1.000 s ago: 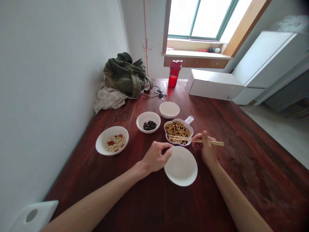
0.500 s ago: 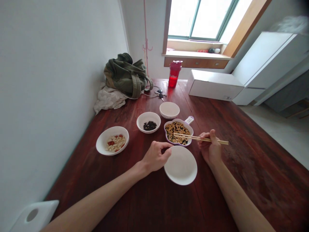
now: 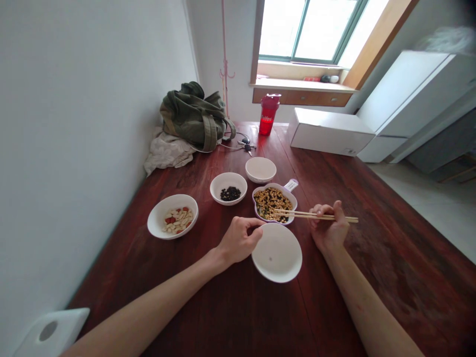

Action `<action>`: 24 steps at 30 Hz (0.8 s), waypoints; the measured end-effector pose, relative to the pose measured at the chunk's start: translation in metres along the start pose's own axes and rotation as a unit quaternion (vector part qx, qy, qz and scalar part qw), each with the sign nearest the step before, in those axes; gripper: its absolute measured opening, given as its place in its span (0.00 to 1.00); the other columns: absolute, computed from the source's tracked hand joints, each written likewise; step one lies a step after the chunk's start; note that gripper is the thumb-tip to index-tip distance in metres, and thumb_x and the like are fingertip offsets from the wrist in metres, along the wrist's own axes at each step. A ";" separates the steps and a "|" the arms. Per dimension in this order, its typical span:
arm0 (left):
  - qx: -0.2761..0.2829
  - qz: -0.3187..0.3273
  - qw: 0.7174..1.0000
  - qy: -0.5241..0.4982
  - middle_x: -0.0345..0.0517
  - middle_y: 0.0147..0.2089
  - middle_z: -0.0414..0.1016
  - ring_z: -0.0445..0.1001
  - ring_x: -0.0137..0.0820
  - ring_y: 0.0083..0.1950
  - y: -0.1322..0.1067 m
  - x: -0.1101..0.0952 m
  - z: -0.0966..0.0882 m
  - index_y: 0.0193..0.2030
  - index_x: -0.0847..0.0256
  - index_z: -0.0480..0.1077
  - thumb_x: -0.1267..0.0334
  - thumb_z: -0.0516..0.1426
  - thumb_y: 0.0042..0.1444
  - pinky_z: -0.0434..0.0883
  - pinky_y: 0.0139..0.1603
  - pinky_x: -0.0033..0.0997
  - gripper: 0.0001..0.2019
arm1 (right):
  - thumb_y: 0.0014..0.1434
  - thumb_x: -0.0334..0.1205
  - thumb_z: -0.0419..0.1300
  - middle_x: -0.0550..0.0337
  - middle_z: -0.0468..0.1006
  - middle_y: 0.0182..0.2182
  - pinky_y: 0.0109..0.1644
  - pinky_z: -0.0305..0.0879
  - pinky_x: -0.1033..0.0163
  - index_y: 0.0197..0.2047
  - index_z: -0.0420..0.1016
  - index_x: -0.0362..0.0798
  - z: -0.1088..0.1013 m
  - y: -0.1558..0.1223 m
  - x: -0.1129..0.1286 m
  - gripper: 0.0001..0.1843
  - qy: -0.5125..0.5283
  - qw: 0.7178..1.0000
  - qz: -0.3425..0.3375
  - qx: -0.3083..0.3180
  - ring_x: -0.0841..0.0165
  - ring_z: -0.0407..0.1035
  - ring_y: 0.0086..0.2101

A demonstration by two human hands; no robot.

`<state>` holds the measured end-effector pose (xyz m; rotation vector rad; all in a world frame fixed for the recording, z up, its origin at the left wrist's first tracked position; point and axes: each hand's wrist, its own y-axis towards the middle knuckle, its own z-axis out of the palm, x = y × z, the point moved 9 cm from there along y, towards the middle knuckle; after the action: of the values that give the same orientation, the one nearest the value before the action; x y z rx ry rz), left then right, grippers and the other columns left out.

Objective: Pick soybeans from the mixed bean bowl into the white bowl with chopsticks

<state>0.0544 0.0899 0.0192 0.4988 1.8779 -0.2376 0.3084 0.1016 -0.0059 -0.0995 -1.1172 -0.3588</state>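
Note:
My left hand (image 3: pixel 238 241) is curled round the near-left rim of a white bowl (image 3: pixel 277 254) that holds one tiny speck. My right hand (image 3: pixel 328 228) grips a pair of wooden chopsticks (image 3: pixel 316 215); their tips reach over the near right edge of a purple-rimmed dish of mixed yellow and dark beans (image 3: pixel 274 202). Beyond it stand a white bowl of black beans (image 3: pixel 228 188) and a white bowl (image 3: pixel 261 169) with nothing seen in it. A white bowl of pale and red peanuts (image 3: pixel 173 216) sits to the left.
All stand on a dark red wooden table (image 3: pixel 372 258) against a white wall on the left. At the far end lie a green bag (image 3: pixel 193 116) on a cloth, keys (image 3: pixel 245 145), a red bottle (image 3: pixel 268 114) and a white box (image 3: pixel 329 131). A white stool (image 3: pixel 48 331) is at the near left.
My right hand has drawn the chopsticks to the right, so their tips moved from the dish's middle to its right edge. A tiny speck now lies in the near bowl. The left hand stayed put.

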 end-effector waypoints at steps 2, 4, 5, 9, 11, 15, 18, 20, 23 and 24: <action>0.004 0.002 1.000 -0.002 0.49 0.43 0.86 0.81 0.35 0.39 0.000 0.000 0.001 0.52 0.64 0.82 0.66 0.55 0.62 0.73 0.37 0.26 0.17 | 0.64 0.66 0.55 0.60 0.66 0.18 0.16 0.50 0.66 0.18 0.73 0.49 -0.004 0.001 0.002 0.34 -0.034 0.999 -0.019 -0.018 0.72 0.59 0.17; 0.006 0.005 1.000 -0.004 0.49 0.43 0.86 0.81 0.35 0.39 0.001 0.000 0.001 0.52 0.64 0.82 0.65 0.55 0.62 0.73 0.37 0.26 0.18 | 0.65 0.66 0.52 0.60 0.68 0.18 0.16 0.51 0.66 0.19 0.74 0.49 -0.005 0.000 0.003 0.35 -0.068 0.997 -0.033 -0.021 0.73 0.59 0.16; 0.006 0.007 1.000 -0.004 0.49 0.43 0.86 0.81 0.35 0.39 0.001 0.000 0.001 0.52 0.64 0.82 0.66 0.55 0.62 0.73 0.37 0.26 0.18 | 0.65 0.67 0.51 0.60 0.69 0.18 0.16 0.52 0.66 0.19 0.74 0.49 -0.005 0.000 0.004 0.35 -0.081 0.996 -0.038 -0.019 0.73 0.60 0.16; 0.005 0.012 1.000 0.000 0.48 0.42 0.86 0.82 0.35 0.39 0.001 -0.001 0.001 0.51 0.64 0.82 0.66 0.55 0.62 0.73 0.37 0.26 0.17 | 0.67 0.65 0.51 0.60 0.71 0.16 0.17 0.53 0.65 0.21 0.76 0.49 -0.009 -0.001 0.000 0.34 -0.130 0.991 -0.037 -0.017 0.72 0.62 0.15; 0.008 0.011 1.000 -0.003 0.48 0.42 0.86 0.81 0.35 0.39 0.000 -0.001 0.001 0.51 0.64 0.82 0.66 0.55 0.62 0.73 0.37 0.26 0.17 | 0.67 0.63 0.52 0.59 0.72 0.16 0.17 0.53 0.65 0.22 0.76 0.48 -0.011 -0.001 -0.001 0.33 -0.155 0.987 -0.040 -0.019 0.72 0.61 0.15; 0.010 0.011 1.000 -0.010 0.48 0.41 0.86 0.82 0.35 0.38 0.000 -0.002 0.001 0.51 0.64 0.82 0.66 0.55 0.62 0.73 0.37 0.25 0.17 | 0.67 0.62 0.53 0.59 0.71 0.15 0.17 0.51 0.64 0.23 0.78 0.47 -0.009 -0.003 -0.001 0.32 -0.186 0.981 -0.050 -0.007 0.73 0.58 0.13; 0.006 0.013 1.000 -0.008 0.48 0.42 0.86 0.82 0.35 0.39 -0.001 -0.003 0.000 0.51 0.64 0.82 0.67 0.55 0.62 0.73 0.37 0.25 0.17 | 0.68 0.60 0.53 0.59 0.72 0.15 0.19 0.52 0.64 0.23 0.79 0.47 -0.001 -0.006 0.006 0.32 -0.204 0.977 -0.061 0.008 0.72 0.61 0.15; 0.005 0.016 1.000 -0.004 0.49 0.44 0.86 0.82 0.35 0.40 0.000 -0.003 0.000 0.52 0.64 0.82 0.67 0.55 0.63 0.73 0.38 0.25 0.17 | 0.69 0.60 0.52 0.59 0.72 0.16 0.20 0.53 0.64 0.24 0.79 0.47 0.005 -0.008 0.013 0.32 -0.221 0.973 -0.069 0.024 0.71 0.63 0.17; 0.007 0.016 1.000 -0.003 0.49 0.45 0.86 0.82 0.35 0.40 0.000 -0.003 0.001 0.52 0.65 0.82 0.66 0.55 0.63 0.73 0.38 0.25 0.17 | 0.69 0.60 0.52 0.58 0.73 0.17 0.21 0.56 0.64 0.24 0.80 0.47 0.012 -0.011 0.022 0.32 -0.239 0.966 -0.081 0.045 0.70 0.65 0.18; 0.008 0.016 1.000 -0.003 0.49 0.45 0.86 0.82 0.35 0.40 0.000 -0.002 0.001 0.52 0.65 0.82 0.66 0.55 0.63 0.73 0.38 0.25 0.17 | 0.69 0.60 0.52 0.58 0.73 0.18 0.22 0.57 0.64 0.24 0.80 0.47 0.013 -0.011 0.024 0.32 -0.243 0.965 -0.084 0.047 0.70 0.65 0.18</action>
<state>0.0556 0.0888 0.0211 0.5385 1.8619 -0.2337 0.3024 0.0887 0.0205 -0.0066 -1.6327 -0.4445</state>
